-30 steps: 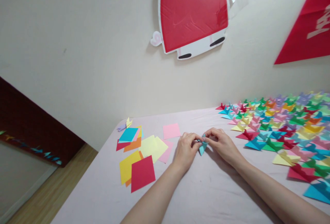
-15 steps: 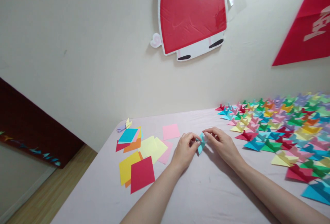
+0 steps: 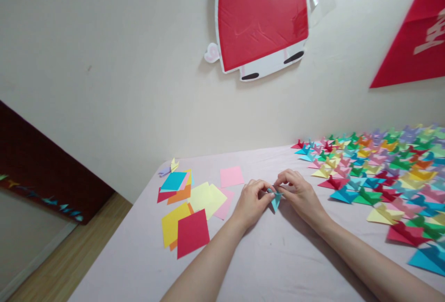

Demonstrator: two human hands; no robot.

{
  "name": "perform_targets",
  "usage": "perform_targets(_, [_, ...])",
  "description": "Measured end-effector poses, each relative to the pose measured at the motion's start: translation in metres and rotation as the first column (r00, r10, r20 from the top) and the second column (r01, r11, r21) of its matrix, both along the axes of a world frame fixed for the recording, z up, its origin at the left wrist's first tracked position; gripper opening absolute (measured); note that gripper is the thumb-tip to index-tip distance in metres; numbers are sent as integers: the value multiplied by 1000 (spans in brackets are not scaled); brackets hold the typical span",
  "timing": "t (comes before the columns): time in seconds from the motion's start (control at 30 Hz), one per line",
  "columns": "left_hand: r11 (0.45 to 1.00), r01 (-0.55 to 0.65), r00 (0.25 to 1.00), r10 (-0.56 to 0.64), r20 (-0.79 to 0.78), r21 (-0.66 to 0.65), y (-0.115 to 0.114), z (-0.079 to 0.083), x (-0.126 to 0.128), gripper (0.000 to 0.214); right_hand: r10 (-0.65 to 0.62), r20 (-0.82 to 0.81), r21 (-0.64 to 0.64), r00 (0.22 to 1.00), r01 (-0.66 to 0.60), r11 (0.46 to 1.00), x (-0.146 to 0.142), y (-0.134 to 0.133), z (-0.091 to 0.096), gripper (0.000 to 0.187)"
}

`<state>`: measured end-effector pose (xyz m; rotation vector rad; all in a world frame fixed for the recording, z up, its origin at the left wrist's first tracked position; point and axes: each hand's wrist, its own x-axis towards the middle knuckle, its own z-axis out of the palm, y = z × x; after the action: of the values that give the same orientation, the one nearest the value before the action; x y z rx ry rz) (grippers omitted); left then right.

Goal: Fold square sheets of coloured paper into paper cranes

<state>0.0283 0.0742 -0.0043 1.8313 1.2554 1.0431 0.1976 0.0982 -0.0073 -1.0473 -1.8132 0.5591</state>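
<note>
A small light-blue folded paper (image 3: 275,202) is held between my two hands just above the table, one pointed end hanging down toward me. My left hand (image 3: 251,202) pinches its left side between thumb and fingers. On the other side, my right hand (image 3: 295,193) grips the upper right part with thumb and forefinger. The fingertips cover much of the folds. Left of my hands lie loose square sheets: a pink sheet (image 3: 232,177), pale yellow sheets (image 3: 207,200), a red sheet (image 3: 193,234) and a yellow sheet (image 3: 174,223).
Rows of colourful folded paper cranes (image 3: 378,181) cover the table's right side. A blue sheet (image 3: 174,182) tops a small stack at the left, with a pale yellow folded piece (image 3: 174,165) behind it. The tablecloth (image 3: 271,265) meets the wall (image 3: 156,84) at the back.
The light-blue folded paper has been turned, so its point now faces down toward me. My right hand's fingers have bent closer around it. The view has shifted slightly.
</note>
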Motion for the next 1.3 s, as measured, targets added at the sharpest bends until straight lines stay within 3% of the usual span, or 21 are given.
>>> perform_targets(0.2, [991,-87,946,114,303,-101,10,-12,-2,6,6,-130,5,992,-5,1000,0,-1,3,11])
perform_targets(0.47, [989,-93,867,136,480,-112,12,-10,3,18,142,42,89,989,-146,985,-5,-6,7,15])
perform_targets(0.8, [987,-102,829,154,538,-126,7,-7,8,22,121,-26,-3,992,-121,993,-7,-6,8,27])
perform_targets(1.07, [981,-139,800,193,568,-137,8,-7,7,21,209,-52,-13,977,-210,978,-8,-7,8,11])
perform_targets(1.3, [980,-130,788,196,584,-153,9,-9,7,17,148,-104,-174,983,-165,971,-9,-9,6,15])
